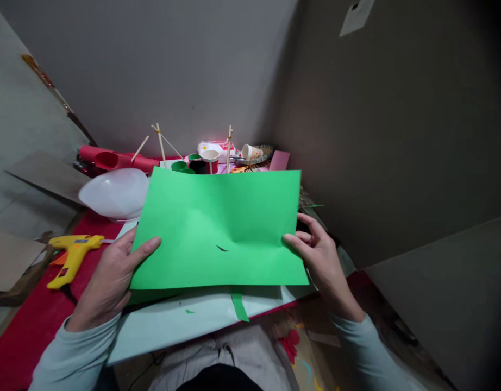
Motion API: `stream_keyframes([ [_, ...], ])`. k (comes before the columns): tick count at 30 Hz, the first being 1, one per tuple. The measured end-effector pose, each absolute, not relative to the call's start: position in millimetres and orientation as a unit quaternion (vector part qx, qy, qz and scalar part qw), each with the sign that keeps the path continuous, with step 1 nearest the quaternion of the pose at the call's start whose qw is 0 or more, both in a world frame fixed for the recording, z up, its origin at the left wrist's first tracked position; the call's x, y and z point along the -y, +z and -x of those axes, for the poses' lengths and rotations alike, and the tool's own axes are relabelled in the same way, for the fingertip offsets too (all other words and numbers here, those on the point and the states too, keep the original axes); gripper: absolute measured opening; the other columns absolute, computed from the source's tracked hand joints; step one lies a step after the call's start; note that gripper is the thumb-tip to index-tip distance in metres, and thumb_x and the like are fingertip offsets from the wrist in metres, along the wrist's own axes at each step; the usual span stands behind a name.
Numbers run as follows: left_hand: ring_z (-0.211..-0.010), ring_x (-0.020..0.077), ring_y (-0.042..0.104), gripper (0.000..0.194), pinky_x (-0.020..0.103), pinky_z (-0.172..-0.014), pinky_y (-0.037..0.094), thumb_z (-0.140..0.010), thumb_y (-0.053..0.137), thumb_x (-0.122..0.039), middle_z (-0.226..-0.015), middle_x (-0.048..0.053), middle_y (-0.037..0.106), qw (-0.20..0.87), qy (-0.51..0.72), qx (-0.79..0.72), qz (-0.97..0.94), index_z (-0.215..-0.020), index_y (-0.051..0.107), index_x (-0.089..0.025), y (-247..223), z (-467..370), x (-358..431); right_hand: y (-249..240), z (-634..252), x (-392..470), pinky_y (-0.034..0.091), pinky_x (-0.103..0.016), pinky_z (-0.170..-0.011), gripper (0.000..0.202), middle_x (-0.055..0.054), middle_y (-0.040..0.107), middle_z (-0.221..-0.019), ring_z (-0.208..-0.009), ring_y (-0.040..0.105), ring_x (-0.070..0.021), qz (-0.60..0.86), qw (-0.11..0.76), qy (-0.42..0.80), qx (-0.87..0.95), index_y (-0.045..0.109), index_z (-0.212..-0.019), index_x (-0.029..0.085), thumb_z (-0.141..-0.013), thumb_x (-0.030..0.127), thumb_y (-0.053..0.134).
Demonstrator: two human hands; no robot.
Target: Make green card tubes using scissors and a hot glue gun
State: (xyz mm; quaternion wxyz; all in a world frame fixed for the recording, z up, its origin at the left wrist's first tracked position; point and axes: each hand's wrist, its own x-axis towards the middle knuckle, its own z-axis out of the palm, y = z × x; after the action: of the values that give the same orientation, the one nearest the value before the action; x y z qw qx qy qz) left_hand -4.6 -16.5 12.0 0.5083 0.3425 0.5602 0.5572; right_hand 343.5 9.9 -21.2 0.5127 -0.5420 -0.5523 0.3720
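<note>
Over the pale board point(152, 332), pinching a green sheet point(218, 217) at its sides with left hand point(114, 266) and right hand point(319, 252), left fingertips, thumb aside, lost behind. Partly blocking the far cups point(210, 161); hard to tell slit from line in that dark mark point(222, 248).

The sheet point(193, 222) is showing bright green, the glue gun point(74, 258) yellow, the bowl point(116, 193) milky white; the sleeves point(81, 347) are looking pale blue.
</note>
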Motion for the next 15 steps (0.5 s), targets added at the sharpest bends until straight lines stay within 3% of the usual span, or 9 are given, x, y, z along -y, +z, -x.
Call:
stream_keyframes([
  [2, -0.06, 0.021, 0.077, 0.077, 0.025, -0.052, 0.065, -0.044, 0.102, -0.042, -0.088, 0.005, 0.085, 0.494, 0.55, -0.597, -0.31, -0.11, 0.074, -0.017, 16, 7, 23, -23, -343, -17, 0.055, -0.031, -0.058, 0.058, 0.0, 0.073, -0.074, -0.064, 0.069, -0.0193, 0.543, 0.506, 0.353, 0.57, 0.058, -0.13, 0.019, -0.084, 0.049, 0.077],
  [4, -0.057, 0.0185, 0.074, 0.075, 0.021, -0.048, 0.061, -0.034, 0.103, -0.044, -0.084, 0.004, 0.085, 0.463, 0.554, -0.631, -0.285, -0.098, 0.076, -0.017, 16, 8, 30, -22, -341, -23, 0.06, -0.041, -0.081, 0.056, -0.009, 0.078, -0.101, -0.091, 0.074, -0.0254, 0.55, 0.521, 0.284, 0.587, 0.057, -0.133, 0.019, -0.087, 0.046, 0.074],
  [6, -0.055, 0.0161, 0.072, 0.073, 0.018, -0.046, 0.058, -0.031, 0.102, -0.049, -0.082, 0.002, 0.084, 0.424, 0.559, -0.658, -0.272, -0.092, 0.075, -0.019, 12, 11, 35, -19, -333, -28, 0.054, -0.05, -0.101, 0.049, -0.015, 0.072, -0.129, -0.117, 0.068, -0.0293, 0.541, 0.51, 0.165, 0.648, 0.056, -0.137, 0.02, -0.094, 0.039, 0.068],
  [8, -0.059, 0.0157, 0.072, 0.073, 0.018, -0.048, 0.058, -0.032, 0.1, -0.054, -0.087, 0.002, 0.085, 0.391, 0.555, -0.679, -0.279, -0.091, 0.076, -0.02, 4, 15, 39, -17, -317, -31, 0.049, -0.053, -0.11, 0.042, -0.019, 0.065, -0.142, -0.13, 0.062, -0.0311, 0.486, 0.433, 0.077, 0.756, 0.057, -0.14, 0.017, -0.102, 0.035, 0.057],
  [10, -0.072, 0.0188, 0.076, 0.074, 0.022, -0.061, 0.063, -0.04, 0.095, -0.06, -0.1, 0.004, 0.085, 0.366, 0.536, -0.693, -0.312, -0.1, 0.076, -0.021, -6, 21, 42, -19, -294, -31, 0.045, -0.054, -0.117, 0.046, -0.022, 0.058, -0.151, -0.142, 0.054, -0.0326, 0.395, 0.308, 0.078, 0.862, 0.055, -0.145, 0.011, -0.108, 0.037, 0.049],
  [12, -0.092, 0.0251, 0.077, 0.075, 0.033, -0.083, 0.066, -0.053, 0.088, -0.066, -0.115, 0.005, 0.083, 0.337, 0.509, -0.708, -0.354, -0.112, 0.075, -0.022, -16, 26, 43, -25, -272, -27, 0.038, -0.055, -0.124, 0.059, -0.025, 0.047, -0.16, -0.153, 0.04, -0.0352, 0.329, 0.195, 0.114, 0.917, 0.051, -0.15, 0.005, -0.108, 0.046, 0.047],
  [15, -0.112, 0.0329, 0.072, 0.072, 0.051, -0.109, 0.054, -0.064, 0.08, -0.067, -0.127, 0.007, 0.078, 0.286, 0.484, -0.729, -0.391, -0.12, 0.074, -0.023, -23, 31, 45, -31, -253, -13, 0.027, -0.056, -0.129, 0.071, -0.025, 0.037, -0.166, -0.158, 0.029, -0.0356, 0.264, 0.126, 0.19, 0.937, 0.044, -0.155, 0.002, -0.106, 0.053, 0.049],
])
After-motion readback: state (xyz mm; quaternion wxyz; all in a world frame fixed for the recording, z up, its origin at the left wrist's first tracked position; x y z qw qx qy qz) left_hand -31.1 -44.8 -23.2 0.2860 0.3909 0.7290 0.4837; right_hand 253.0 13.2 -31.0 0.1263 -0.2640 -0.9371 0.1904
